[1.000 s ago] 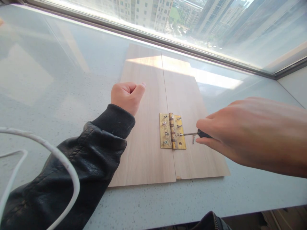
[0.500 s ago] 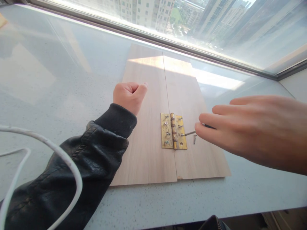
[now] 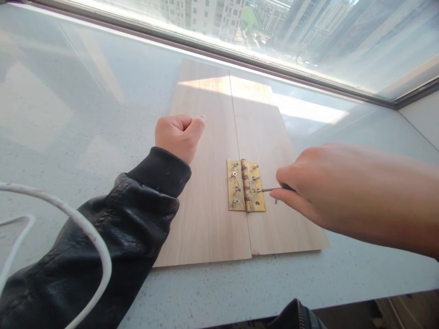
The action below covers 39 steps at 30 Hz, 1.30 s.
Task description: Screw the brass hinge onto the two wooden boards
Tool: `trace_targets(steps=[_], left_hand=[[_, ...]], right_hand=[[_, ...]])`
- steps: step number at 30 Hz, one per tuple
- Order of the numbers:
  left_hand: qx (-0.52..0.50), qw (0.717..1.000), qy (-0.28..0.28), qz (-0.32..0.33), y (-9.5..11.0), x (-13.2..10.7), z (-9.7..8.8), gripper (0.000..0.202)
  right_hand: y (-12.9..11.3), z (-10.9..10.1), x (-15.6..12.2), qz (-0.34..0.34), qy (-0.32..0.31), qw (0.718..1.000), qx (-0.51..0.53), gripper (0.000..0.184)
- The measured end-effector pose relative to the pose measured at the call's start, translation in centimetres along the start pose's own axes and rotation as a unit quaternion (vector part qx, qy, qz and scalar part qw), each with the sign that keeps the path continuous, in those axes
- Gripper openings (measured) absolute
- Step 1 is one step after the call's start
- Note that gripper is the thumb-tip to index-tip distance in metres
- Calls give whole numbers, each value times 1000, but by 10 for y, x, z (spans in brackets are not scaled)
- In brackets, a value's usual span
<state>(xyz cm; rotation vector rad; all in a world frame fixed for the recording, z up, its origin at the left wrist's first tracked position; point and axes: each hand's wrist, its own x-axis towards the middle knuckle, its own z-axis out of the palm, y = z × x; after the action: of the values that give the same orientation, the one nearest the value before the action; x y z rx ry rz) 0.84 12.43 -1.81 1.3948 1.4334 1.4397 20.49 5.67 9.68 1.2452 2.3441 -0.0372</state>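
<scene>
The right hand (image 3: 308, 183) grips a screwdriver (image 3: 274, 188), fingers closed on it, tip at a screw in the hinge (image 3: 245, 185). The left hand (image 3: 178, 135), fisted, pins the board (image 3: 206, 219). The step looks like screw-driving, calling for steady turning; seating is unclear.

Two boards are lying side by side on the counter (image 3: 85, 114), the left board (image 3: 206, 183) touching the right board (image 3: 270, 151) along one seam. The hinge (image 3: 246, 185) is sitting across that seam, toward the near edge. The left hand (image 3: 178, 135) is resting on the left board, left of the hinge. The right hand (image 3: 318, 183) is hovering right of the hinge, with the screwdriver (image 3: 272, 189) reaching between them. A cable (image 3: 85, 228) is lying near left. The window (image 3: 308, 36) is running behind the boards.
</scene>
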Motion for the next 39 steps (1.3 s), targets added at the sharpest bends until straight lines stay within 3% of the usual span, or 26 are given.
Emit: trace_targets(steps=[2,5,10,15,18,22,26,29,32,35,39], left_hand=[[2,1000,4,2,0,0,0,49],[4,1000,4,0,-1,1,0,49],[-1,1000,-15,1,-1,1,-1,49],[-5,1000,-15,1,-1,1,-2,49],[-7,1000,-14,1,-1,1,-1,50],[-8,1000,-8,2,-1,1,-1,50],[-8,1000,-1,3,-1,1,0,49],[-5,1000,1,3,-1,1,0,49],[-3,1000,-2,5,-2,1,0,49],[-5,1000,-4,9,-3,1,0,48],[-11,1000,-1,12,-3,2,0,48]], right_hand=[[-2,-2,6,58,-50,997,14,44],[0,-2,6,57,-59,996,24,39],[2,5,-16,-50,60,997,-7,6],[9,-3,-20,-187,102,968,-136,30],[15,-8,-14,-218,87,956,-178,33],[20,-4,-11,-236,32,959,-153,27],[15,1,-9,-184,13,976,-111,18],[2,0,-4,-10,-7,997,-72,34],[-9,-4,2,127,-74,989,-3,45],[-11,-2,1,108,-74,991,30,35],[-1,3,-12,9,18,1000,-13,7]])
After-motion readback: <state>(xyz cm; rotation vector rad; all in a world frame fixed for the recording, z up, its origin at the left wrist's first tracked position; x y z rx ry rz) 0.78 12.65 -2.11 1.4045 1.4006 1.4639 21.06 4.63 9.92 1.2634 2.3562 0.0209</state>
